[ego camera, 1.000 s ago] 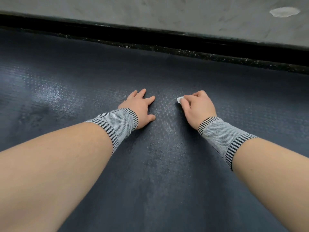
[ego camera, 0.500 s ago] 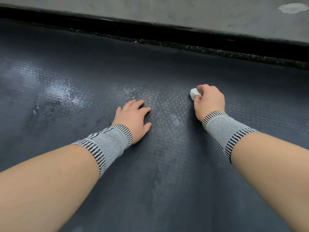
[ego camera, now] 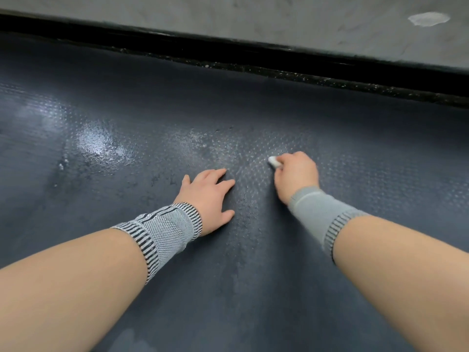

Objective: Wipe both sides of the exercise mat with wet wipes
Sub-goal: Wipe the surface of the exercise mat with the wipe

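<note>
Since the frame half a second earlier, right hand (ego camera: 295, 174) has shifted left and nearer, closing toward the left hand. Wet sheen (ego camera: 101, 146) marks the exercise mat (ego camera: 228, 288) at far left. Left hand (ego camera: 206, 196) lies flat on the mat, fingers straight and spread, grasping nothing. Right hand, just beside it, is clenched around a balled white wet wipe (ego camera: 274, 161), pressing it to the mat. Striped wrist supports (ego camera: 165, 229) cover both wrists. Grey floor (ego camera: 253, 16) lies beyond the mat's far edge.
</note>
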